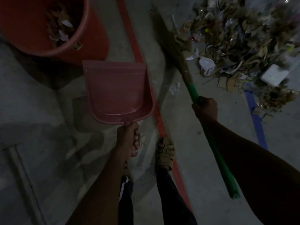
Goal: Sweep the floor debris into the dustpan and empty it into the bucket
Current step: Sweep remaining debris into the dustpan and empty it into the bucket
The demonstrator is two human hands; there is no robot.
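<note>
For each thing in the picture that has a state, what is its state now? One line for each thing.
Dustpan: held above the floor, pan empty.
Bucket: upright, open, some debris inside.
Broom: held slanted, bristles at the edge of the pile.
Debris pile: on the floor, not yet swept up.
Left hand: grips the dustpan handle.
Right hand: grips the green broom handle.

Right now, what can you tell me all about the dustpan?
The dustpan is pink and looks like smooth plastic. It has a wide flat tray with low raised sides, a straight front edge, and a short handle at the back. The left hand grips that handle, holding the pan roughly level, its open edge pointing toward the red bucket. The tray looks empty and a little shiny. Nothing else touches it.
</note>
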